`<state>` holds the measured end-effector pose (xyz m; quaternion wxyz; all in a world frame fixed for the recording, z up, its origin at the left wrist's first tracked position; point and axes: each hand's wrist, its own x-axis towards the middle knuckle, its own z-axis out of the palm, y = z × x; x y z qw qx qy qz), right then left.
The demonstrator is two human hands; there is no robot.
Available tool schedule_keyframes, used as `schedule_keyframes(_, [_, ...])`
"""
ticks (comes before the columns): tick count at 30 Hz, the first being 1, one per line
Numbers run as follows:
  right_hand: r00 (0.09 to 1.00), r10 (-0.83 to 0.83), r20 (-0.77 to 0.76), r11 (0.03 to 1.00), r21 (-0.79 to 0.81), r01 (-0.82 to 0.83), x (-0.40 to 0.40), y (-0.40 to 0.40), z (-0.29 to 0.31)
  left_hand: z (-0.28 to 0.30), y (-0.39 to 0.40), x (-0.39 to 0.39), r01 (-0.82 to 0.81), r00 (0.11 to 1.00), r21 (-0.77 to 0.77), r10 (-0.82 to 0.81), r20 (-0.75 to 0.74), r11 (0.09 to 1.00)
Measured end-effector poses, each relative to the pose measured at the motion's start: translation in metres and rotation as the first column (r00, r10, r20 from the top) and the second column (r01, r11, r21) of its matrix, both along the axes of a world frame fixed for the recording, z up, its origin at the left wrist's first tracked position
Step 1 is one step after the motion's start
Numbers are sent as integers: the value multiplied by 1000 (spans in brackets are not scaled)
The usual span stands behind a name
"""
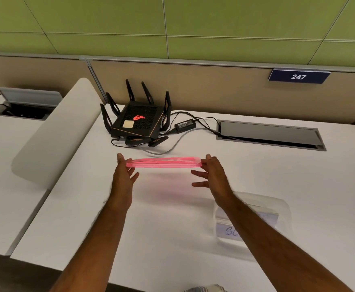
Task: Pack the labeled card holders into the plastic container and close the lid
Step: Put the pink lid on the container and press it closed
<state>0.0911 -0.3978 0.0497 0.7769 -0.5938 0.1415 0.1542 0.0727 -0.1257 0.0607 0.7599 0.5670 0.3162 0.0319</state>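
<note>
I am holding the pink lid (162, 162) level above the worktop (277, 169), left hand (122, 175) and right hand (213, 175) fingers pinching its ends; the clear container (277, 209), card holders (229, 230) inside, is sitting near right; I should be lowering it squarely.

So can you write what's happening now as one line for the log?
step: lid held above desk | left hand + right hand: hold pink lid by its ends | clear container: open, card holders inside

White desk (172, 228). Black router (136, 122) lies at its back edge; power adapter (186, 124) just right of router, cables trailing. Clear container (256, 224) with card holders inside sits near right of router, toward front edge.
</note>
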Motion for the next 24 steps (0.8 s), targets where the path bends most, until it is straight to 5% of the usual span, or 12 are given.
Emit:
schedule_keyframes(5, [990, -34, 134, 996, -74, 44, -13, -23, 10, 4, -24, 0, -27, 994, -86, 36, 106, 996])
schedule_keyframes(13, [988, -76, 137, 993, -79, 88, -34, -68, 11, 3, -57, -4, 11, 998, 87, -17, 65, 996])
schedule_keyframes(19, [983, -125, 135, 987, -83, 137, -51, -106, 10, 1, -86, -11, 91, 993, 78, -96, 70, 993])
schedule_keyframes(24, [979, -123, 165, 950, -266, 164, -64, -134, 5, -10, -111, -17, 167, 986, 150, -165, -24, 975])
